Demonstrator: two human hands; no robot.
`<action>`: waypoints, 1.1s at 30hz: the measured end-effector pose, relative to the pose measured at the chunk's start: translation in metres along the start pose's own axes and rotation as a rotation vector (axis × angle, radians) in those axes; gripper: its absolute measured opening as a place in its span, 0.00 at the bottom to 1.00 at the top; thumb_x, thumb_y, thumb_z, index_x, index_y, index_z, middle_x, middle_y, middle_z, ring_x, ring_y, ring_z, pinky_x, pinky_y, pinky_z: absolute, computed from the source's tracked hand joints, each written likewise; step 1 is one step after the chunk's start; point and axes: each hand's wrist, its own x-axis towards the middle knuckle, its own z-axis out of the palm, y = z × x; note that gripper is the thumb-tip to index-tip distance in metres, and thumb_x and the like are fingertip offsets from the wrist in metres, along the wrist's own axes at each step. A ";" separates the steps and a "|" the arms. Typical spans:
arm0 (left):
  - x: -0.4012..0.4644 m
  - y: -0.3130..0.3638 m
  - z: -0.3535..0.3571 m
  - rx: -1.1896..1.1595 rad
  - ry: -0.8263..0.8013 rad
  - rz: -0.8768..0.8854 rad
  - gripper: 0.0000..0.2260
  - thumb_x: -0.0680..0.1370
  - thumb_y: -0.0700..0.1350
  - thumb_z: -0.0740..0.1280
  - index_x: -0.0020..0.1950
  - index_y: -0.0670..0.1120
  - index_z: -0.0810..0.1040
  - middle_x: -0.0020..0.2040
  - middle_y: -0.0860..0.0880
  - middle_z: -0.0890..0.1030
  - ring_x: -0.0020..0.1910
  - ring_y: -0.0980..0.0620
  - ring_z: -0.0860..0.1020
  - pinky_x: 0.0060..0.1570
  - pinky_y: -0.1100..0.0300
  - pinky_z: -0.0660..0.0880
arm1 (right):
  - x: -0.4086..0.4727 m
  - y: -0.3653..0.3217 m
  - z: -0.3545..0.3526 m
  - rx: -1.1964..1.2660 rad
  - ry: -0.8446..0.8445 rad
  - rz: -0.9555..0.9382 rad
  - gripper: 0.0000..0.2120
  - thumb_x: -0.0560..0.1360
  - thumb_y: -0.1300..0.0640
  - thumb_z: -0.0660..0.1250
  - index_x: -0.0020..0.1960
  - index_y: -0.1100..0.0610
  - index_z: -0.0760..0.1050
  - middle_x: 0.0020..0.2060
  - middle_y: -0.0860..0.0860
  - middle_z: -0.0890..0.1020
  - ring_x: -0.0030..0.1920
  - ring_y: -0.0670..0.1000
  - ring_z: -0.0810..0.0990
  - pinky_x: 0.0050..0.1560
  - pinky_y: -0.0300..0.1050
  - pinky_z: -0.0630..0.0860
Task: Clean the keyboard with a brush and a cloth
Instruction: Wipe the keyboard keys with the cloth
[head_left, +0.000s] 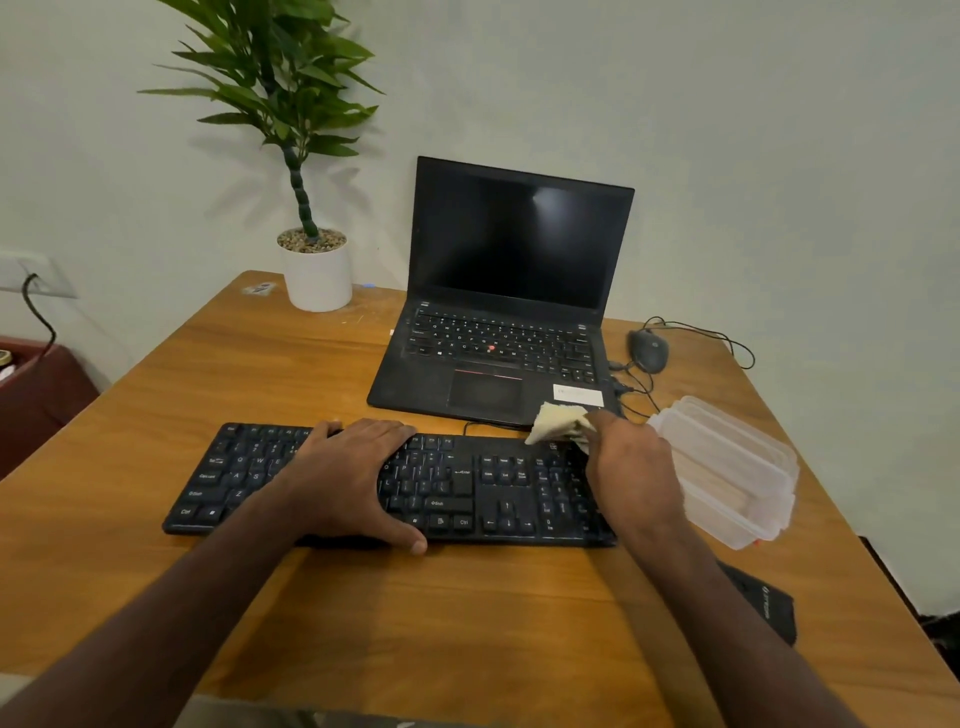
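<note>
A black full-size keyboard (467, 488) lies across the middle of the wooden desk (249, 374). My left hand (358, 478) rests flat on the middle of its keys, fingers reaching to the far edge and thumb hanging over the near edge. My right hand (631, 467) holds a crumpled pale yellow cloth (558, 422) against the keyboard's far right corner, over the number pad. No brush is visible.
An open black laptop (498, 322) stands behind the keyboard. A wired mouse (648, 349) sits to its right, a potted plant (317, 270) at the back left. Clear plastic containers (732, 467) lie right of the keyboard, a black pouch (763, 603) at the desk's right edge.
</note>
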 end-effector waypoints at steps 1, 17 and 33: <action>0.000 0.000 0.000 0.000 -0.002 0.001 0.63 0.53 0.85 0.61 0.81 0.55 0.50 0.80 0.56 0.57 0.78 0.55 0.56 0.77 0.43 0.50 | -0.003 -0.003 0.002 0.004 -0.010 -0.013 0.09 0.81 0.56 0.63 0.60 0.53 0.77 0.46 0.53 0.84 0.46 0.53 0.82 0.48 0.50 0.82; -0.001 0.005 -0.003 0.038 0.016 0.009 0.61 0.54 0.84 0.63 0.80 0.54 0.52 0.79 0.55 0.59 0.77 0.54 0.58 0.76 0.46 0.52 | 0.001 -0.017 0.010 0.285 0.137 -0.086 0.15 0.83 0.57 0.61 0.68 0.53 0.76 0.56 0.53 0.84 0.51 0.51 0.81 0.52 0.46 0.80; 0.001 0.007 -0.004 0.048 -0.003 -0.015 0.63 0.53 0.84 0.62 0.80 0.53 0.52 0.79 0.55 0.60 0.76 0.54 0.59 0.76 0.44 0.54 | -0.006 0.009 0.002 0.651 -0.137 -0.030 0.09 0.83 0.53 0.62 0.49 0.49 0.80 0.42 0.47 0.84 0.43 0.46 0.81 0.42 0.44 0.77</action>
